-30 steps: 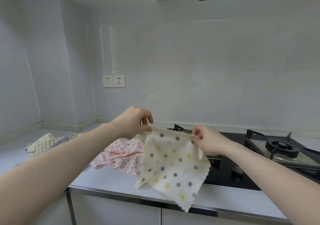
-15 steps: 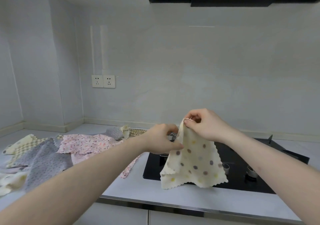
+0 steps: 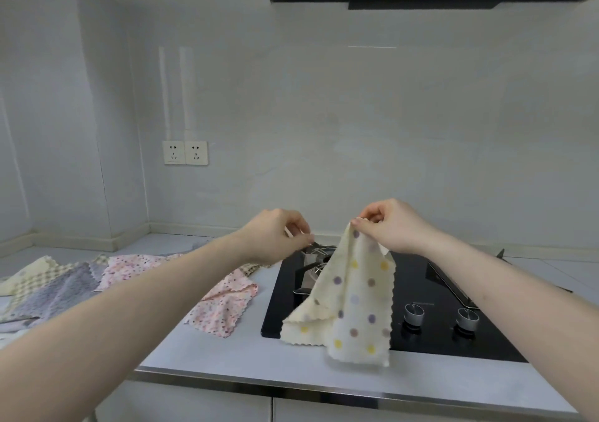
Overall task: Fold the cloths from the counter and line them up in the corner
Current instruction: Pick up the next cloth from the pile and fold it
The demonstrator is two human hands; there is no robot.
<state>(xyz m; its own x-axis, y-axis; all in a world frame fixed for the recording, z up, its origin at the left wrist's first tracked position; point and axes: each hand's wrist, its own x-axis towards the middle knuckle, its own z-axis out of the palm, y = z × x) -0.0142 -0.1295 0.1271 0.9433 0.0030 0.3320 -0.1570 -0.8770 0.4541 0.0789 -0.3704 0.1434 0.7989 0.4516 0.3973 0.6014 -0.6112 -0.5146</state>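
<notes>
A cream cloth with coloured dots (image 3: 353, 301) hangs folded over above the black hob, its lower edge touching the surface. My right hand (image 3: 392, 227) pinches its top corner. To its left, my left hand (image 3: 278, 236) hovers apart from the cloth, fingers curled, holding nothing. A pink flowered cloth (image 3: 223, 295) lies spread on the counter (image 3: 227, 353) under my left forearm. Further left lie a grey cloth (image 3: 61, 292) and a cream checked cloth (image 3: 29, 275), overlapping in a loose heap.
The black gas hob (image 3: 437, 340) with two knobs (image 3: 440, 316) and burner grates fills the right of the counter. A double wall socket (image 3: 184, 152) sits on the back wall. The counter's back corner (image 3: 136, 236) is at the left. A range hood hangs overhead.
My left hand has let go of the dotted cloth and drawn away to the left. The cloth now hangs from my right hand alone, with one side drooping lower.
</notes>
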